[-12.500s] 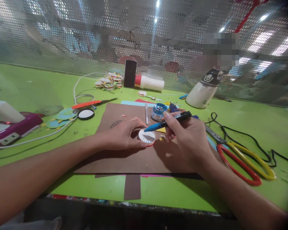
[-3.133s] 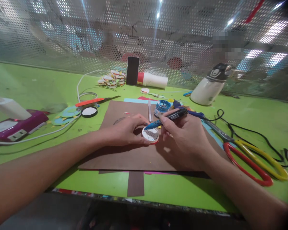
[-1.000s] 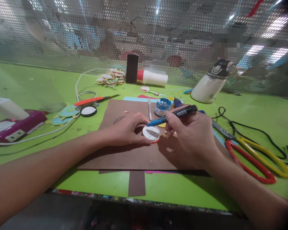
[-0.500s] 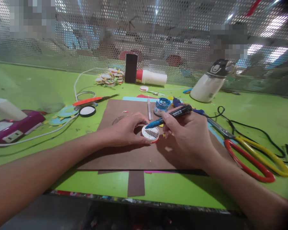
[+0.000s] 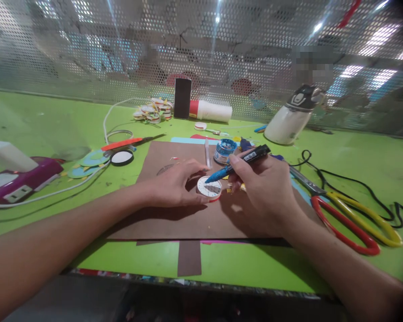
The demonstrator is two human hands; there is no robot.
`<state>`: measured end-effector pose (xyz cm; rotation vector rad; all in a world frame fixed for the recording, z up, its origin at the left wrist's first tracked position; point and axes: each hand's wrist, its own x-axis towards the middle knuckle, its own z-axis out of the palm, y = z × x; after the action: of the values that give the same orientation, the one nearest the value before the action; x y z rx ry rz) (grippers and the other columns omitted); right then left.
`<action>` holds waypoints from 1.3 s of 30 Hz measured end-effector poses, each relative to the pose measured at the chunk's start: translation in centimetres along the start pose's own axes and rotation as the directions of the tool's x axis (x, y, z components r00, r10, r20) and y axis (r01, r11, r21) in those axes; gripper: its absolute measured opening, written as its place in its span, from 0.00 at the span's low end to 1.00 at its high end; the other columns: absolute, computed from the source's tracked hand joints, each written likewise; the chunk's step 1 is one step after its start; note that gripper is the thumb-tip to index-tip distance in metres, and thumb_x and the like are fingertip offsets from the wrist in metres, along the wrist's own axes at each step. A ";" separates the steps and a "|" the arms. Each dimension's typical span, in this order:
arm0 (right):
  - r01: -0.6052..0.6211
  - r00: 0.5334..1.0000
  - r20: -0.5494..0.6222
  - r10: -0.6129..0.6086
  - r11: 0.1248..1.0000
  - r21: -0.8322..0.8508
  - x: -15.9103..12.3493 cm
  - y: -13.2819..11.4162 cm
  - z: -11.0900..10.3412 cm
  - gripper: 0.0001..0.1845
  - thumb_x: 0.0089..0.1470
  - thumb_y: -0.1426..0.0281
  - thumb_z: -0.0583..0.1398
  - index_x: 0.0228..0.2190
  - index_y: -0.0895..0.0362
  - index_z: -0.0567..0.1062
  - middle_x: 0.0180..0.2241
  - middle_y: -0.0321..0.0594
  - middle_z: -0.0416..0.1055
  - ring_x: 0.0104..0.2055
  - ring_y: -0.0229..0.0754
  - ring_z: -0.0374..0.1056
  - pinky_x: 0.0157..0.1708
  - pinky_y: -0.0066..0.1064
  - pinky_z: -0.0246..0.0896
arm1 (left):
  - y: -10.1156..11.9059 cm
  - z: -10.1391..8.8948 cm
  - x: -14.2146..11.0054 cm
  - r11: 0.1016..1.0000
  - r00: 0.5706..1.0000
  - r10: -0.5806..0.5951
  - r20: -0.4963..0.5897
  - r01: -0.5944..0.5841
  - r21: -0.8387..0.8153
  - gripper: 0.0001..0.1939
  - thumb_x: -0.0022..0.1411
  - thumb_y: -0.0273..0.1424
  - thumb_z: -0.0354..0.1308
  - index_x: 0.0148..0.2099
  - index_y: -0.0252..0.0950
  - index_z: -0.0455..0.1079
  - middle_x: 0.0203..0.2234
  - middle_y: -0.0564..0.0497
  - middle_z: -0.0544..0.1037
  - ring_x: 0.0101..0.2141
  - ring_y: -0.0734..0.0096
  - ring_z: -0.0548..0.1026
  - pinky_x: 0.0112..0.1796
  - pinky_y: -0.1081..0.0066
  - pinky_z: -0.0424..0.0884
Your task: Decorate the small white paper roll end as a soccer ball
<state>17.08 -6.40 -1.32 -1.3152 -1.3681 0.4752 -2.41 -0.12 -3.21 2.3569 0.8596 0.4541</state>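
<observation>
My left hand (image 5: 176,183) curls its thumb and fingers around a small round white disc (image 5: 208,187) with a red edge and dark marks like a clock face. The disc rests on a brown sheet (image 5: 174,223). In my right hand (image 5: 267,185) is a blue-tipped black marker (image 5: 240,164), its tip at the disc's face; whether it touches I cannot tell. Just behind the disc stand an open jar of blue paint (image 5: 225,152) and a slim whitish stick (image 5: 207,153).
Scissors with red and yellow handles (image 5: 352,219) lie at right, beside a black cord. A white bottle (image 5: 287,123) and a phone (image 5: 182,98) stand at the back near a lying cup (image 5: 215,111). At left are an orange cutter (image 5: 122,144) and a purple power strip (image 5: 30,179).
The view has shifted slightly. The marker tip has moved a little to the right over the disc's face, and both hands keep their grip.
</observation>
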 end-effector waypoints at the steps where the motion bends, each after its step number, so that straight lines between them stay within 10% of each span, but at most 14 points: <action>1: -0.003 1.000 0.002 0.003 1.000 0.002 0.0 0.0 0.0 0.13 0.56 0.68 0.65 0.21 0.54 0.74 0.16 0.32 0.71 0.18 0.37 0.67 0.20 0.29 0.62 | 0.0 -0.1 0.0 1.000 1.000 0.015 0.012 -0.015 0.008 0.28 0.57 0.48 0.66 0.56 0.40 0.72 0.49 0.46 0.76 0.48 0.54 0.73 0.49 0.58 0.68; 39: -0.027 0.994 0.107 0.016 0.994 0.109 -0.8 1.3 0.8 0.12 0.57 0.60 0.67 0.27 0.53 0.78 0.25 0.36 0.76 0.27 0.40 0.71 0.28 0.32 0.67 | -0.5 0.5 0.2 0.999 0.999 -0.005 -0.036 0.006 0.031 0.23 0.56 0.48 0.67 0.51 0.45 0.74 0.48 0.50 0.78 0.50 0.56 0.73 0.55 0.58 0.67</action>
<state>16.79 -6.37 -3.03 -1.2300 -1.3951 0.6342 -2.31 0.14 -3.88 2.3811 0.8956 0.4856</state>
